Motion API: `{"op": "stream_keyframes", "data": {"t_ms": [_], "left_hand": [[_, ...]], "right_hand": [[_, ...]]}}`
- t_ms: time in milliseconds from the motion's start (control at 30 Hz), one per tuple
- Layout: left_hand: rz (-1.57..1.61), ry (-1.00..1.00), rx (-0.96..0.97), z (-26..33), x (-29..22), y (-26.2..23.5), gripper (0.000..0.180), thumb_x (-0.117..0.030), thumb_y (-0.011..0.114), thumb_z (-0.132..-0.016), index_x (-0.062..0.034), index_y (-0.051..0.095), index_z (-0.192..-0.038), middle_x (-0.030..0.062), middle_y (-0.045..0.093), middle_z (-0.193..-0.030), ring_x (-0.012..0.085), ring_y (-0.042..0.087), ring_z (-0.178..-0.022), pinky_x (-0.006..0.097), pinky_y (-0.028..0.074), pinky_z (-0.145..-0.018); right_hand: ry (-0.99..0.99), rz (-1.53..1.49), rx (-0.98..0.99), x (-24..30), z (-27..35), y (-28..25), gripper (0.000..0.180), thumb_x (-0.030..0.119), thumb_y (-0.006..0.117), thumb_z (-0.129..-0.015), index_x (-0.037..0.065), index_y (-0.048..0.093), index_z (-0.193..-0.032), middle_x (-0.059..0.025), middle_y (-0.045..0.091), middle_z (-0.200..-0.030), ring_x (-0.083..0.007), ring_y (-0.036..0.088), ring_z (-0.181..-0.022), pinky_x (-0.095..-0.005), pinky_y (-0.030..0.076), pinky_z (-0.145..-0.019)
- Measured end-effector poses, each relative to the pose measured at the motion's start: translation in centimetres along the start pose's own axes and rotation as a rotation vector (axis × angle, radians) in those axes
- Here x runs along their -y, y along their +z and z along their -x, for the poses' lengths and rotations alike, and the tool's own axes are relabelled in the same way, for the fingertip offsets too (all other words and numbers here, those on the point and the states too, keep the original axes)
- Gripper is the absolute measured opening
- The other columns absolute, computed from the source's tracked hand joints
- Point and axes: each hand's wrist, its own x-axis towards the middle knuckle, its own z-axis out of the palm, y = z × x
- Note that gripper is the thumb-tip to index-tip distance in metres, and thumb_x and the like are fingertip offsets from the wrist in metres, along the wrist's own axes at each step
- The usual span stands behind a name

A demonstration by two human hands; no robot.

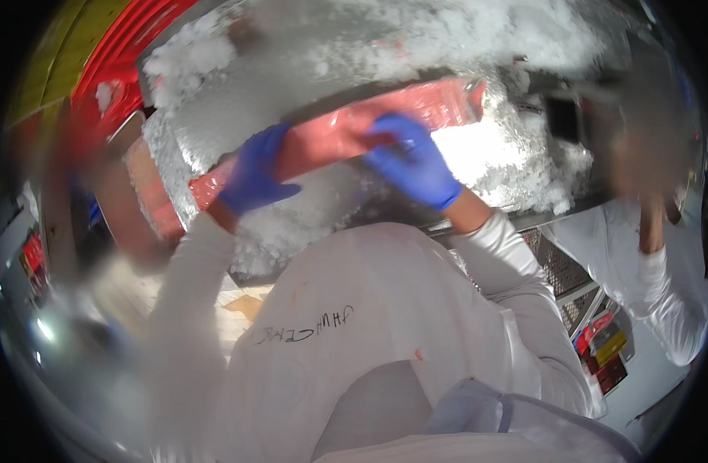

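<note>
Two gloves cover stretches of the long pink-red, film-wrapped package (331,140), and blur obscures the co-worker (658,297) at right. Crushed ice (462,35) lies around it on the grey worktop (250,108) — red crate (130,38) at upper left. Left hand (255,171): near the package's left end, thumb spread, grip impossible to tell. Right hand (417,160): fingers parted over the near edge, not closed round it.

Package (323,143) across table (280,81), left hand (257,171) on its left part, right hand (415,160) right of middle. Ice (516,35) behind and in front. Crate (126,38) back left, co-worker (616,239) right.
</note>
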Motion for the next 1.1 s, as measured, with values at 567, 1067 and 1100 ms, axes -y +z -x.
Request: {"op": "stream_keyframes", "data": {"t_ms": [567, 1067, 1100], "left_hand": [[-0.375, -0.271, -0.386, 7.0, 2.8, 5.1, 0.075, -0.053, 0.082, -0.073, -0.0113, 0.059, -0.132, 0.0199, 0.066, -0.121, 0.0425, 0.065, -0.110, 0.053, 0.048, -0.098], [-0.464, -0.141, -0.378, 10.0, -1.8, 10.2, 0.076, -0.031, 0.081, -0.076, -0.0113, 0.056, -0.145, 0.0153, 0.061, -0.134, 0.0370, 0.053, -0.134, 0.059, 0.027, -0.125], [-0.441, -0.133, -0.374, 10.1, -1.8, 10.5, 0.074, -0.028, 0.080, -0.076, -0.0113, 0.056, -0.145, 0.0149, 0.062, -0.133, 0.0372, 0.053, -0.135, 0.060, 0.026, -0.125]], "right_hand": [[0.632, -0.428, -0.136, -13.9, 5.7, 4.8, 0.053, 0.001, 0.057, -0.087, 0.017, 0.039, -0.135, -0.0043, 0.061, -0.100, -0.0111, 0.059, -0.075, -0.0280, 0.042, -0.050], [0.881, -0.291, 0.069, -16.4, 14.5, -10.2, 0.029, 0.008, 0.061, -0.076, 0.012, 0.061, -0.105, -0.0006, 0.059, -0.091, -0.0170, 0.061, -0.079, -0.0328, 0.051, -0.072], [0.891, -0.336, 0.121, -17.0, 14.5, -9.9, 0.024, 0.010, 0.061, -0.076, 0.013, 0.061, -0.100, -0.0011, 0.058, -0.089, -0.0175, 0.061, -0.078, -0.0325, 0.051, -0.073]]}}
